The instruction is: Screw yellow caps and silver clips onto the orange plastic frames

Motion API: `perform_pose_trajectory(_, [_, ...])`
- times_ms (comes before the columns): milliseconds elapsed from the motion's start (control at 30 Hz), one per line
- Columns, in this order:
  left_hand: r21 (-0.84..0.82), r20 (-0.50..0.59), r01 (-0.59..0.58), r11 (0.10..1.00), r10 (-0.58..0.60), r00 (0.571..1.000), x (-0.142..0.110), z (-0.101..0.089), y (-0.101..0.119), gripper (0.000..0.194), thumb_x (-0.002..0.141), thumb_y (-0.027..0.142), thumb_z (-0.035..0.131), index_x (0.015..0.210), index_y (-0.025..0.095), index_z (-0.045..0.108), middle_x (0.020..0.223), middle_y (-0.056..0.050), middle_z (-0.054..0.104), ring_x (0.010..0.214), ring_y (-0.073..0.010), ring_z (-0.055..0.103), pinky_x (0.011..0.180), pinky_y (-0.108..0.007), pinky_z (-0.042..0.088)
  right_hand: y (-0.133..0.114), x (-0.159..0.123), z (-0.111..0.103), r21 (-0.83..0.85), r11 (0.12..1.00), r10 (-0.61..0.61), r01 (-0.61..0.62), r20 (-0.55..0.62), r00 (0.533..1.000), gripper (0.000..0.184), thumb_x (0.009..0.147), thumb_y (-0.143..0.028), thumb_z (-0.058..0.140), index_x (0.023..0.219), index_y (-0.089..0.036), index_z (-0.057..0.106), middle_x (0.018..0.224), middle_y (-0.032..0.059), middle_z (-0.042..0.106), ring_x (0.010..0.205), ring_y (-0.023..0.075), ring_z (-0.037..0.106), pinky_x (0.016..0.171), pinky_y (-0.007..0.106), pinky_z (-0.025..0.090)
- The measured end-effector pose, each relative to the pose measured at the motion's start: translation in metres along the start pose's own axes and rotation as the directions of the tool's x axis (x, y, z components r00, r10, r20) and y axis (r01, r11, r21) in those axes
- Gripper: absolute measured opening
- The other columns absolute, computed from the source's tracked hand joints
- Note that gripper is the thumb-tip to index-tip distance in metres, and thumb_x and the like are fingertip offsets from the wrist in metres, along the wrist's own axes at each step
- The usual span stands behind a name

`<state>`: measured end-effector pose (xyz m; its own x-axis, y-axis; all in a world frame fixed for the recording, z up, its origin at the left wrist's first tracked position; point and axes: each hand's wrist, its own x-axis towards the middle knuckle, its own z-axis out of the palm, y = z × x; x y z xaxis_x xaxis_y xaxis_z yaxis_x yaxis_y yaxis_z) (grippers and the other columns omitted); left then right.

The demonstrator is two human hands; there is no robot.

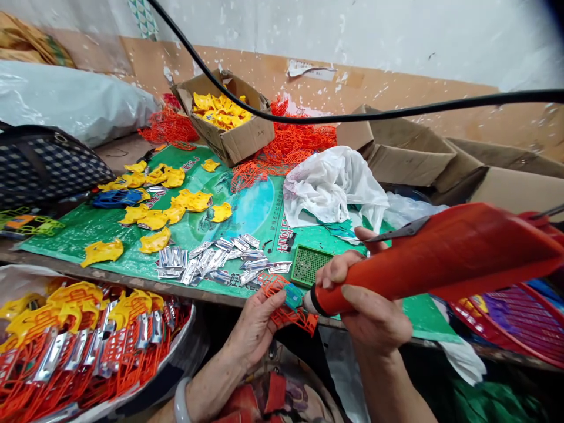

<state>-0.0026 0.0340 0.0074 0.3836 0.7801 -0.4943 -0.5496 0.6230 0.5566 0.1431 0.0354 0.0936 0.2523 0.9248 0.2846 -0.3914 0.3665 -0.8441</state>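
A green-covered table (pixel 132 264) spreads out beyond both hands. Below its edge, to the left of the left hand (pixel 253 328), a white-lined container (pixel 24 273) brims with orange lattice pieces, many with silver plates or yellow parts among them; these look like finished or part-finished work, though how complete each one is cannot be told.

The right hand (pixel 374 317) grips a large red power driver (pixel 423 264), its tip pointing toward the left hand. Far beyond the left hand, a tilted cardboard box (pixel 238 141) holds many yellow parts, and an orange lattice heap (pixel 295 141) lies just beside it. All this suggests plenty is left to do.

Nearer, ahead and to the left of the left hand, loose yellow pieces (pixel 194 200) are scattered, with a pile of silver plates (pixel 215 258) closer in, apparently unused stock. A small green tray (pixel 294 264) sits just beyond the driver's tip; what it holds is too small to make out.

Between the hands, the left thumb and fingers pinch one orange lattice piece (pixel 274 286) carrying a teal part (pixel 292 296). The driver's tip meets it, so this one seems mid-fastening, not yet finished.
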Motion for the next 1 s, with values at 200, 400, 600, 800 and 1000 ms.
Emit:
perform_pose_trajectory(200, [0.013, -0.010, 0.020, 1.000, -0.020, 1.000, 0.000, -0.001, 0.001, 0.028, 0.070, 0.030, 0.083, 0.091, 0.015, 0.073, 0.081, -0.004, 0.074, 0.070, -0.0162, 0.068, 0.069, -0.029, 0.056, 0.001, -0.003, 0.000, 0.010, 1.000, -0.016, 0.016, -0.011, 1.000, 0.055, 0.069, -0.012, 0.067, 0.119, -0.032, 0.054, 0.068, -0.0052, 0.060, 0.059, 0.0150, 0.058, 0.062, 0.035, 0.051])
perform_pose_trajectory(400, [0.010, -0.015, 0.020, 1.000, -0.019, 1.000, -0.002, 0.003, 0.005, 0.030, 0.069, 0.030, 0.083, 0.093, 0.015, 0.073, 0.083, -0.004, 0.074, 0.072, -0.0171, 0.068, 0.070, -0.030, 0.056, 0.003, -0.005, 0.002, -0.031, 0.999, -0.021, 0.021, -0.010, 1.000, 0.060, 0.070, -0.014, 0.068, 0.124, -0.031, 0.049, 0.068, -0.0051, 0.060, 0.058, 0.0158, 0.058, 0.060, 0.035, 0.051])
perform_pose_trajectory(600, [0.015, -0.024, 0.012, 1.000, -0.012, 1.000, -0.002, 0.005, 0.006, 0.032, 0.068, 0.028, 0.084, 0.094, 0.015, 0.072, 0.082, -0.005, 0.074, 0.071, -0.0177, 0.069, 0.066, -0.029, 0.056, 0.006, -0.009, 0.002, -0.019, 0.999, -0.030, 0.030, -0.002, 1.000, 0.061, 0.071, -0.013, 0.067, 0.126, -0.029, 0.046, 0.069, -0.0057, 0.060, 0.059, 0.0146, 0.058, 0.062, 0.034, 0.050])
perform_pose_trajectory(800, [0.017, -0.025, 0.019, 1.000, -0.019, 0.999, -0.002, 0.005, 0.008, 0.034, 0.069, 0.027, 0.083, 0.097, 0.013, 0.071, 0.088, -0.006, 0.075, 0.074, -0.0176, 0.069, 0.069, -0.030, 0.058, 0.003, -0.006, 0.005, -0.028, 1.000, -0.007, 0.007, -0.005, 1.000, 0.055, 0.070, -0.014, 0.068, 0.120, -0.028, 0.049, 0.070, -0.0060, 0.061, 0.060, 0.0143, 0.058, 0.063, 0.034, 0.050])
perform_pose_trajectory(1000, [0.027, 0.036, -0.015, 1.000, 0.014, 0.999, -0.009, 0.001, 0.014, 0.029, 0.076, 0.025, 0.077, 0.102, 0.013, 0.071, 0.095, -0.009, 0.075, 0.080, -0.0194, 0.070, 0.077, -0.034, 0.058, -0.002, 0.009, 0.005, -0.104, 0.994, -0.053, 0.043, -0.096, 0.994, 0.029, 0.064, -0.013, 0.070, 0.090, -0.021, 0.061, 0.066, -0.0041, 0.062, 0.055, 0.0138, 0.057, 0.058, 0.033, 0.049])
